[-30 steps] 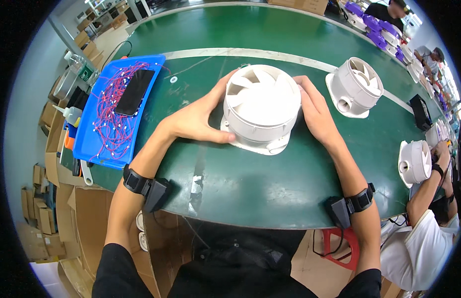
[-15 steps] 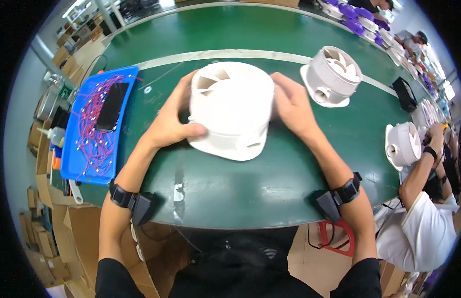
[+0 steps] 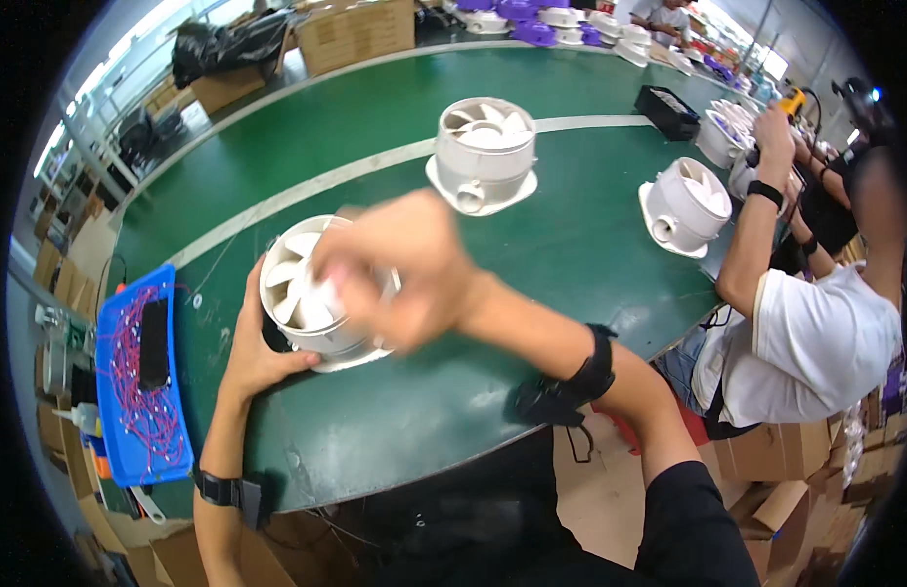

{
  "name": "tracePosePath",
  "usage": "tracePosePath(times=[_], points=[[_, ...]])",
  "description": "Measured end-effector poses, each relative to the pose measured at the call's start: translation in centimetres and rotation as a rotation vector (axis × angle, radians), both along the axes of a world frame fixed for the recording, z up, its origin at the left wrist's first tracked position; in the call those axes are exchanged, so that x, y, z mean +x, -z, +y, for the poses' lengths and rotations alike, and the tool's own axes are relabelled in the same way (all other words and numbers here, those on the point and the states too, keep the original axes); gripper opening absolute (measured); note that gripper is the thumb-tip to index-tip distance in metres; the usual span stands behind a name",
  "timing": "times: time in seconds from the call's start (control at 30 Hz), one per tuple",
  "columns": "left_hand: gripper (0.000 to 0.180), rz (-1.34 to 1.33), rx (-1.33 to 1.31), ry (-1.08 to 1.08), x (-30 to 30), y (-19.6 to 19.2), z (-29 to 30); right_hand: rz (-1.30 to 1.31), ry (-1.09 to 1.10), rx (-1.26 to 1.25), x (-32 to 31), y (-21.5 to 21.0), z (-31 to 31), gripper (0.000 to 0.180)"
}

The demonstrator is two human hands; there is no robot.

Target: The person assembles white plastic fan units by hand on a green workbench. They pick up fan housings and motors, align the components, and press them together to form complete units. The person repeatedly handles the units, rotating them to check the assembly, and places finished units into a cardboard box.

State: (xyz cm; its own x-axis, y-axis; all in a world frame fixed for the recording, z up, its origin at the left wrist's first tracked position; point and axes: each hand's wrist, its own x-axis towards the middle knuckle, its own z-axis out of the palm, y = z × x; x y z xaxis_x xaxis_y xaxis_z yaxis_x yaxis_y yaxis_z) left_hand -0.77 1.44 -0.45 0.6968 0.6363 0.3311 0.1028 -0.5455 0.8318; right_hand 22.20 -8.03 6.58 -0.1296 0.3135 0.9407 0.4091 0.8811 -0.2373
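Note:
A round white fan housing (image 3: 328, 339) stands on the green table in front of me, its curved blades facing up. My left hand (image 3: 251, 357) wraps its left side, the thumb pressed along the lower rim and the other fingers partly hidden behind the wall. Over the housing's right part hangs my right hand (image 3: 404, 264), smeared by motion. Its fingers look bent, but I cannot make out whether they touch the blades or hold anything. The housing's right side is partly covered by that hand.
A second white fan housing (image 3: 485, 161) stands farther back, and a third (image 3: 686, 205) is to the right near a co-worker in a white shirt (image 3: 815, 342). On the left lies a blue tray (image 3: 184, 430) with pink wires and a black phone (image 3: 154, 342). A black box (image 3: 667, 113) sits far right.
My view has swung to the right. My right hand has left the housing's side and moved above its top. The left hand still holds the housing, whose blades now show more fully.

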Motion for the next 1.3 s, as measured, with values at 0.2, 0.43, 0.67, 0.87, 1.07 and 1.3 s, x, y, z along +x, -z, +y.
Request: tracePosePath(times=[0.2, 0.43, 0.67, 0.87, 1.07, 1.3], points=[[0.122, 0.178, 0.119, -0.019, 2.4, -0.8, -2.7, -0.486, -0.375, -0.047, -9.0, 3.5, -5.5, 0.032], [0.115, 0.133, 0.178, 0.048, 6.8, -0.1, -3.8, -0.704, -0.670, -0.386, -11.8, 7.8, -6.7, 0.026], [0.099, 0.122, 0.277, 0.137, 11.1, -0.1, -4.8, -0.538, -0.768, -0.582, -12.1, 8.8, -5.4, 0.027], [0.090, 0.135, 0.367, 0.179, 13.3, 0.0, -4.9, -0.570, -0.641, -0.484, -12.1, 9.2, -6.3, 0.029], [0.064, 0.038, 0.448, 0.352, 11.9, -0.6, -4.2, -0.515, -0.708, -0.569, -12.1, 9.0, -5.7, 0.028], [0.037, 0.019, 0.230, 0.557, 11.3, -0.4, -5.0, -0.521, -0.984, -0.981, -10.3, 6.6, -4.6, 0.034]])
